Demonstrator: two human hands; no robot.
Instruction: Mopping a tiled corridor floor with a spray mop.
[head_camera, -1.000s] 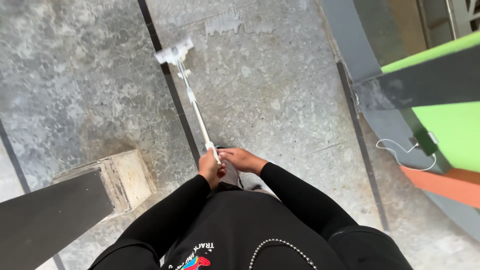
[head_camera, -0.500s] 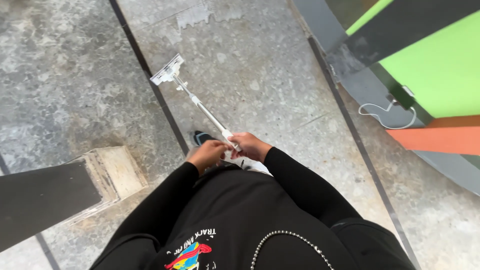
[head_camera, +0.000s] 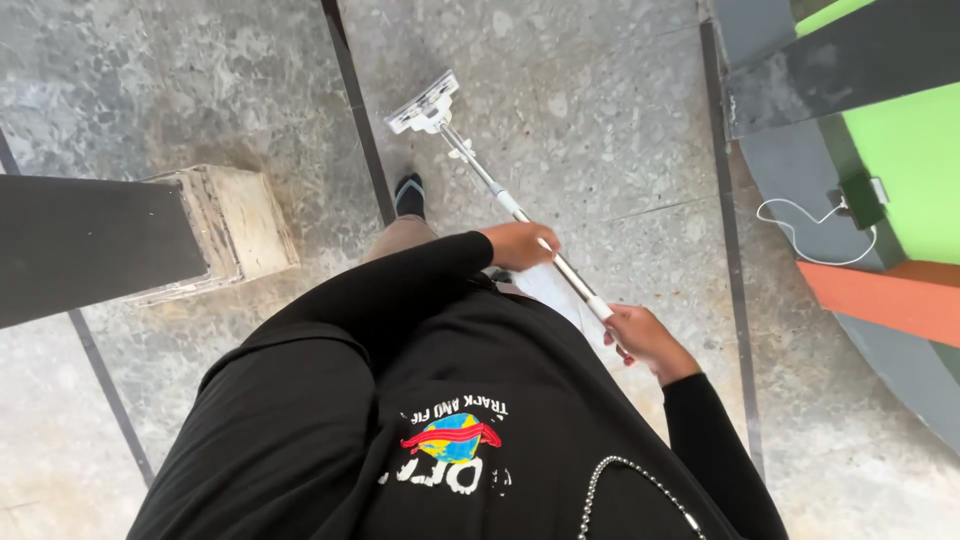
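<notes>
I hold a long white and silver mop handle (head_camera: 480, 175) with both hands. My left hand (head_camera: 520, 245) grips the shaft higher up, about mid-length. My right hand (head_camera: 640, 338) grips the handle's near end, close to my body. The flat white mop head (head_camera: 424, 103) rests on the grey speckled stone floor (head_camera: 600, 120) ahead of me. A pale cloth or paper (head_camera: 555, 292) shows under the shaft between my hands. My foot in a dark shoe (head_camera: 409, 193) stands just left of the shaft.
A dark beam on a pale block base (head_camera: 225, 225) stands at the left. At the right are a green and dark panel (head_camera: 900, 170), an orange strip (head_camera: 890, 300), and a small dark device with a white cable (head_camera: 820, 225). Dark joint lines cross the floor.
My hands have moved apart along the handle, the right sliding back toward its end. The mop head has shifted rightward and the view has swung left.
</notes>
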